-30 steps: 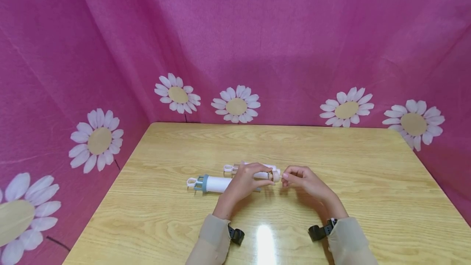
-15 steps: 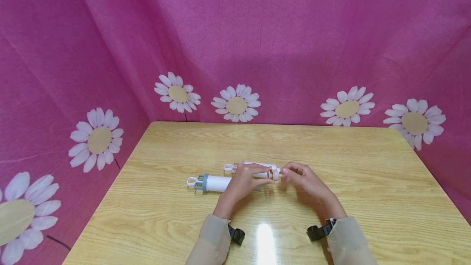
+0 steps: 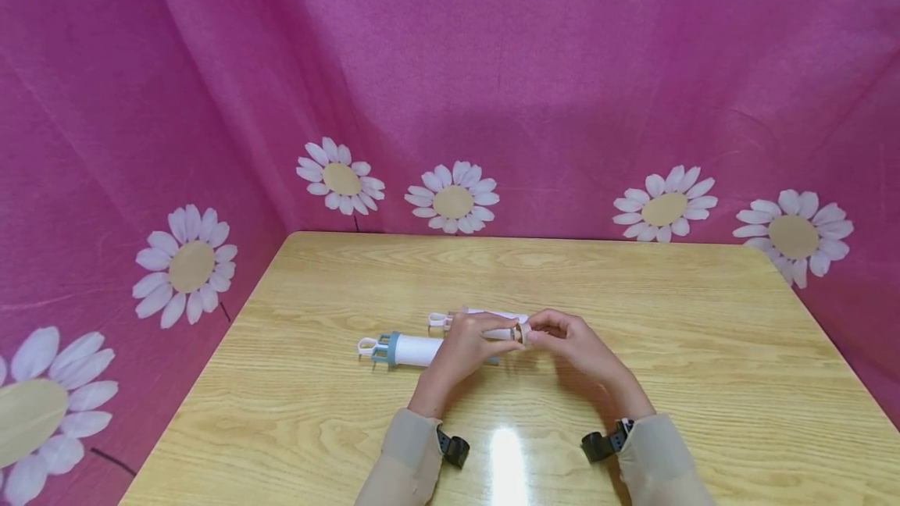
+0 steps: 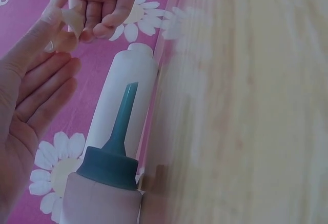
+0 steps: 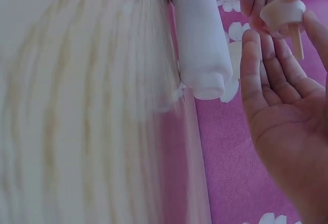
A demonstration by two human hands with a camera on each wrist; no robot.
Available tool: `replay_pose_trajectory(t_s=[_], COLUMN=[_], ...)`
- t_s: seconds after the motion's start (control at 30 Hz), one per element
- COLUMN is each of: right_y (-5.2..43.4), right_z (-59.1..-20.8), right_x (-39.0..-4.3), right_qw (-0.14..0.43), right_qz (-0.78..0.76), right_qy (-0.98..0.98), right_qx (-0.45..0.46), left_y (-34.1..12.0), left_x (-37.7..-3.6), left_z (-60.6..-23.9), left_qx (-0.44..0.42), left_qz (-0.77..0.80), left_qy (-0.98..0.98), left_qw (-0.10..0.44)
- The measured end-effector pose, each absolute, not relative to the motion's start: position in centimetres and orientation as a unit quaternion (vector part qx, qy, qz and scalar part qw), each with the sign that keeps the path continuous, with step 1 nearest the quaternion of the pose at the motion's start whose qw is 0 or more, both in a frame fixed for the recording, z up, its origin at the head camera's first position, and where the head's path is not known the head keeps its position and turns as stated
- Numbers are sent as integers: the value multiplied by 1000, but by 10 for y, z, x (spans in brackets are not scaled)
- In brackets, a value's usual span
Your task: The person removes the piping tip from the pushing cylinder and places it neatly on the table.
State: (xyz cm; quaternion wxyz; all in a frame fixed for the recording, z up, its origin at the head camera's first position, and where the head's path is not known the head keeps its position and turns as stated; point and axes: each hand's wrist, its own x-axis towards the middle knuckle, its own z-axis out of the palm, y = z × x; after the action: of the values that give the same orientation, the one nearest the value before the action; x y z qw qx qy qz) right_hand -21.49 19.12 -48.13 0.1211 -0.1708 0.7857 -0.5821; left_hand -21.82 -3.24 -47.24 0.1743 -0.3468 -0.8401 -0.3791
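My left hand [image 3: 464,342] pinches a small cream-coloured cap with a thin spout [image 5: 283,14] between thumb and forefinger, above the table. From the right, my right hand [image 3: 580,343] meets it, its thumb and forefinger gripping the cap's spout side. The spout points towards the right palm in the right wrist view. Below the hands lies a white tube with a teal collar [image 3: 415,350]; its teal slanted nozzle [image 4: 122,121] shows in the left wrist view. Behind it lies a second white tube [image 5: 204,39] with a short blunt end, partly hidden by my left hand in the head view.
Both tubes have loop handles at their left ends, such as the white loop [image 3: 367,347]. The wooden table [image 3: 316,428] runs back to a pink cloth [image 3: 562,84] printed with daisies. Black wrist cameras [image 3: 455,451] are strapped on both wrists.
My right hand has moved slightly left, bringing its thumb and forefinger from the spout's tip up to the cap. My left hand has stayed in place, holding the cap.
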Motion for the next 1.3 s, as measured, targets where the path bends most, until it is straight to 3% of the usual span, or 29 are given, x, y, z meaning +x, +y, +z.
replay_pose_trajectory(t_s=[0.4, 1.3], right_y=[198, 231], right_z=[-482, -481], right_x=[-213, -204], right_qw=[87, 36], right_qz=[-602, -597], right_qy=[774, 788], right_qx=[-178, -146], left_y=[-34, -41], left_x=[-222, -227], left_z=[-474, -480], left_qx=[-337, -305], left_qz=[-402, -447], left_qy=[-838, -826], left_qw=[147, 158])
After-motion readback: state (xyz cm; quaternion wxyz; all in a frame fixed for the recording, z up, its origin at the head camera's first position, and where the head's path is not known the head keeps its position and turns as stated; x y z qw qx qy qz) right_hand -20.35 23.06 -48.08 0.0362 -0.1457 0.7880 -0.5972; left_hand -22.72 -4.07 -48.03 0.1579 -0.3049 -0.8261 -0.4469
